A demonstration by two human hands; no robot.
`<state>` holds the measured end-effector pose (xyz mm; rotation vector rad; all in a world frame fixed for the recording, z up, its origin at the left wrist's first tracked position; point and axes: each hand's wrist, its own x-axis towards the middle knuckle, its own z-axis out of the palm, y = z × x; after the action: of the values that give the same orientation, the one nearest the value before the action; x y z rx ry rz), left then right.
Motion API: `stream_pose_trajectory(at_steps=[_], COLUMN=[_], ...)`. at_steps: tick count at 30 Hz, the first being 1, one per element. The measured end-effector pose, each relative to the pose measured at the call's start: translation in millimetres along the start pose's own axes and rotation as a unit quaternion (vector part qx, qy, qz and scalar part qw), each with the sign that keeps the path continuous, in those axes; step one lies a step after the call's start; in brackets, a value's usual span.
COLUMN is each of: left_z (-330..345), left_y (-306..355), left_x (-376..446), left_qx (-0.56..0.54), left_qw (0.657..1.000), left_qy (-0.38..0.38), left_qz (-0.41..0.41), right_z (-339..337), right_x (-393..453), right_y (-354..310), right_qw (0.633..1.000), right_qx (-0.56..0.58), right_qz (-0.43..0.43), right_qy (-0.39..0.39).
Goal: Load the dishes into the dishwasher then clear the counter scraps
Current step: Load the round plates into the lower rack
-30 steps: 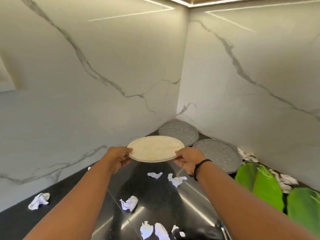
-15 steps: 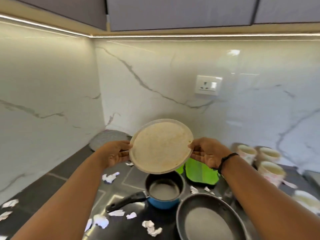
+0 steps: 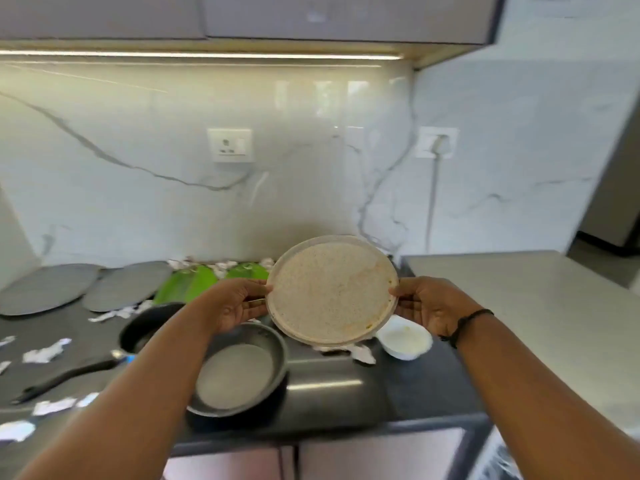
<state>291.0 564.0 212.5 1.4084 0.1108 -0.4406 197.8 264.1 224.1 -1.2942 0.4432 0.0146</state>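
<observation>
Plate (image 3: 331, 289), round and speckled beige, held up above the dark counter (image 3: 408, 386), tilted with its face toward the camera. Left hand (image 3: 232, 304) grips the rim at 9 o'clock; right hand (image 3: 427, 304) grips it at 3 o'clock, a black band on that wrist. Frying pan (image 3: 239, 372) sits on the counter below, at 7 o'clock from the plate. White bowl (image 3: 405, 341) lies at 5 o'clock. Crumpled paper scraps (image 3: 45, 353) are scattered far left. Two grey plates (image 3: 48, 287) and green leaves (image 3: 194, 284) rest by the wall.
</observation>
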Motion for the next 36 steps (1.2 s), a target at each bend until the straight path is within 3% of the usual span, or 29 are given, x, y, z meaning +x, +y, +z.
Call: stream_pose_trajectory(at_steps=[7, 10, 14, 20, 26, 36], left_z=[231, 323, 427, 539, 631, 718], left_y=[-87, -123, -170, -228, -275, -358], left_x=[-28, -42, -58, -73, -68, -39], left_qx=[0.068, 0.111, 0.151, 0.225, 0.263, 0.342], left_qw=[0.986, 0.962, 0.935, 0.880, 0.838, 0.779], left_qy=[-0.144, -0.238, -0.308, -0.407, -0.472, -0.521], left_qz=[-0.057, -0.070, -0.093, -0.095, -0.071, 0.071], right_z=[-242, -327, -409, -477, -539, -589], right_x=[-122, -177, -241, -299, -312, -285], right_y=[20, 35, 66, 112, 139, 213], right_qw=[0.988, 0.975, 0.942, 0.884, 0.819, 0.696], right_qx=[-0.018, -0.002, 0.044, 0.092, 0.062, 0.018], right_qz=[-0.032, -0.019, -0.003, 0.018, 0.023, 0.058], right_qy=[0.149, 0.223, 0.334, 0.458, 0.569, 0.716])
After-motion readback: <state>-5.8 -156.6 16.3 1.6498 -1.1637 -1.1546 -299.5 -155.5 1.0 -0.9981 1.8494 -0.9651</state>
